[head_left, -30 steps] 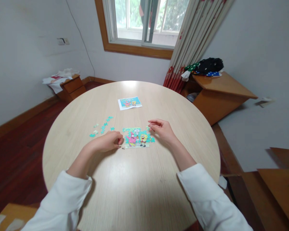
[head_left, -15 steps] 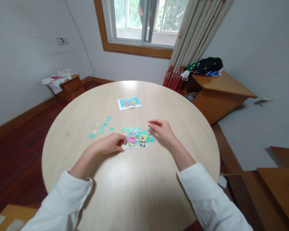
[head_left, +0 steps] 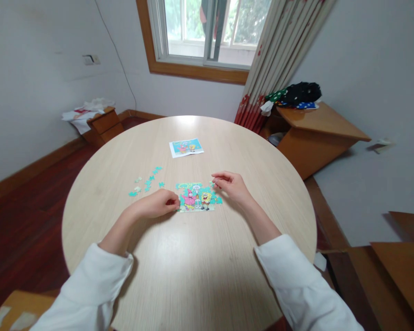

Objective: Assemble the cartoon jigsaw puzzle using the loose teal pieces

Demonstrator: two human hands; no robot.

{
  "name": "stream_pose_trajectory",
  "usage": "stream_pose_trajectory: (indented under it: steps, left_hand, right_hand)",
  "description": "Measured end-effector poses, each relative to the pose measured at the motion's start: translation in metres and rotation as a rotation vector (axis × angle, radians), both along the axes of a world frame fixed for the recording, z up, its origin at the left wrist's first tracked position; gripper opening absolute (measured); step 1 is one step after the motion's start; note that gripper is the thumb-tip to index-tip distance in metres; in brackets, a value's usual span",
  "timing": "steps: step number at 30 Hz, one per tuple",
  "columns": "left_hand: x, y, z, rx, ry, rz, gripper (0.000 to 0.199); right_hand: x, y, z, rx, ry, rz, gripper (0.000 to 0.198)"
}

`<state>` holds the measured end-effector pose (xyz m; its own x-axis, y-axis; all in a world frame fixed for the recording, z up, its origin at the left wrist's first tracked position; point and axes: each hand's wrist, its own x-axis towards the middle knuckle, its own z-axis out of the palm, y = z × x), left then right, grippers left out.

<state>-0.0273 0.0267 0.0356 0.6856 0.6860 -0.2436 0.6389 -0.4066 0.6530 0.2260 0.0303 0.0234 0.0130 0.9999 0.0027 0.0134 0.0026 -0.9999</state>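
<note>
A partly assembled jigsaw puzzle (head_left: 193,201) with pink and yellow cartoon figures lies on the round table (head_left: 189,271). At its lower left edge is my left hand (head_left: 155,203), fingers curled closed on a small puzzle piece (head_left: 178,210) that they mostly cover. On the puzzle's upper right side, my right hand (head_left: 232,185) pinches a pale-green puzzle piece (head_left: 212,184) between thumb and fingers. Several loose turquoise pieces (head_left: 148,184) are scattered left of the puzzle, beyond my left hand.
A printed reference picture (head_left: 187,147) lies farther back on the table. Behind the table are a window (head_left: 207,32) and a curtain (head_left: 279,50). A wooden cabinet (head_left: 320,124) with cloths on it stands at the right, a small drawer unit (head_left: 105,122) at the left.
My left fingers have closed together at the puzzle's lower left corner, covering the pale piece seen there before. My right hand has stayed in place. The view has shifted very slightly.
</note>
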Motion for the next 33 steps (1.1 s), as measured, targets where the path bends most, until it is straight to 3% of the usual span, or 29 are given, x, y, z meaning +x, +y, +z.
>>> stream_pose_trajectory:
  steps: [8,33]
  left_hand:
    - [-0.002,-0.002,0.008,-0.149,0.017,0.053,0.013]
    - [0.0,-0.003,0.009,0.026,0.149,0.074,0.021]
  right_hand:
    - [0.002,0.001,-0.004,0.003,-0.043,0.012,0.028]
    - [0.002,0.003,-0.005,0.007,-0.054,0.012,0.029]
